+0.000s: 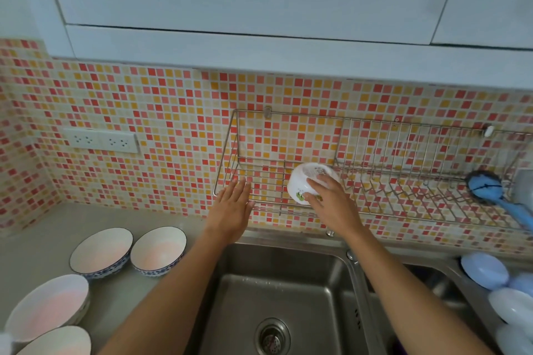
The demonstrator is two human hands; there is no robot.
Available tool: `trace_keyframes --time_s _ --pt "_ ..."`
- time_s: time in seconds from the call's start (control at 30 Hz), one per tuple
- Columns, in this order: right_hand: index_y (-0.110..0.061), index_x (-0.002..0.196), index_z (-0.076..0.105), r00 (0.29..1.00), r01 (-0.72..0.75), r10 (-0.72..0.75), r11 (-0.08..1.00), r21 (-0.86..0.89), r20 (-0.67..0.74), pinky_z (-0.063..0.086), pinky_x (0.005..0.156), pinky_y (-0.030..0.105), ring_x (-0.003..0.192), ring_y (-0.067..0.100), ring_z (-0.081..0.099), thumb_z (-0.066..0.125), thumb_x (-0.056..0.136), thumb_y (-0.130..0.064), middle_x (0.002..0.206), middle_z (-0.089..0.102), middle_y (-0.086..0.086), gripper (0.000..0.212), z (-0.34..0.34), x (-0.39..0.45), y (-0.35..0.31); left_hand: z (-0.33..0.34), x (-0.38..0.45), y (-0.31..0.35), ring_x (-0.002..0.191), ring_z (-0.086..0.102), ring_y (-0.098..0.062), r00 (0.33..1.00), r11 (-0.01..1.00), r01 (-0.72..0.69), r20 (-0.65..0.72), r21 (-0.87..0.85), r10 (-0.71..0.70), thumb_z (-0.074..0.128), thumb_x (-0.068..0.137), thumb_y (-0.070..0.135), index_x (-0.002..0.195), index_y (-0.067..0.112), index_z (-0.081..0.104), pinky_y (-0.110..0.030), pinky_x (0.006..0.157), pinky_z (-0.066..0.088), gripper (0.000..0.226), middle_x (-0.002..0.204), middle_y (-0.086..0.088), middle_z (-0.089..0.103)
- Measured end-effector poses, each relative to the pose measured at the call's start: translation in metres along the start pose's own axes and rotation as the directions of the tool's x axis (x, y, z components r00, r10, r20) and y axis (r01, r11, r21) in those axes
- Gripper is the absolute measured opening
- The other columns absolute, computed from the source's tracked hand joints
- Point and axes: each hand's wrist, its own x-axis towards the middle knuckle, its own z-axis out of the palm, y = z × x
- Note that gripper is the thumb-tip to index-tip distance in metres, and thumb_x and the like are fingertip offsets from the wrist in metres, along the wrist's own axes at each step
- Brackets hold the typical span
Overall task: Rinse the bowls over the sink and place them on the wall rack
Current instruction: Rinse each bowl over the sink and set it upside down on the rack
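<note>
Your right hand (331,204) grips a small white bowl (308,181) turned upside down, its foot ring facing up and toward the wall; your fingers (318,181) curl over the base and side, and your thumb presses the wall of the bowl near a green printed motif; the bowl sits at the flat left section of the wire wall rack (375,181), and whether its rim already touches the wires cannot be told from here. Your left hand (233,204) is open and flat, fingers spread, holding nothing; its fingertips lie at the front left edge of the rack, just beside the bowl but apart from it.

Below your arms is the steel sink (277,291), with its drain strainer (272,337) in the middle of the basin. On the grey counter (43,245) to the left stand 4 larger bowls (101,251) with blue patterned outsides, all upright; 2 sit side by side near the sink and 2 more are nearer you at the lower left. A blue brush (487,190) lies at the right end of the rack; pale blue and white plastic pieces (484,274) crowd the right edge of the sink.
</note>
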Motion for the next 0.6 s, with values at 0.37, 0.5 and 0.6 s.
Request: trace_keyframes --time_s 0.37,0.5,0.6 --pt "-0.03 0.153 -0.013 0.921 -0.057 0.129 0.978 -0.201 0.368 -0.004 0.116 0.056 0.145 0.026 -0.026 0.012 0.085 -0.078 0.156 -0.034 0.0 0.087 0.002 0.019 -0.005 0.004 -0.003 0.005 0.143 -0.019 -0.017 1.0 1.0 -0.003 -0.013 0.001 0.003 0.001 0.093 0.053 0.15 0.021 -0.009 -0.041 0.12 -0.003 0.066 0.159 0.003 -0.012" --pt "-0.032 0.153 -0.013 0.934 -0.058 0.132 0.973 -0.225 0.333 -0.003 0.117 0.057 0.145 0.026 -0.026 0.012 0.087 -0.076 0.156 -0.033 0.001 0.084 0.006 0.018 -0.004 0.004 -0.002 0.005 0.143 -0.02 -0.017 1.0 1.0 -0.01 -0.007 -0.004 0.01 0.001 0.093 0.054 0.149 0.021 -0.01 -0.042 0.12 -0.003 0.065 0.158 0.002 -0.013" --pt "-0.037 0.151 -0.016 0.946 -0.064 0.139 0.965 -0.253 0.293 0.002 0.116 0.058 0.146 0.028 -0.023 0.011 0.086 -0.077 0.157 -0.032 0.002 0.08 0.01 0.016 0.004 0.006 -0.001 0.009 0.141 -0.023 -0.016 1.0 1.0 -0.019 0.006 0.003 0.019 0.005 0.097 0.052 0.148 0.021 -0.013 -0.038 0.117 -0.01 0.063 0.158 0.002 -0.016"
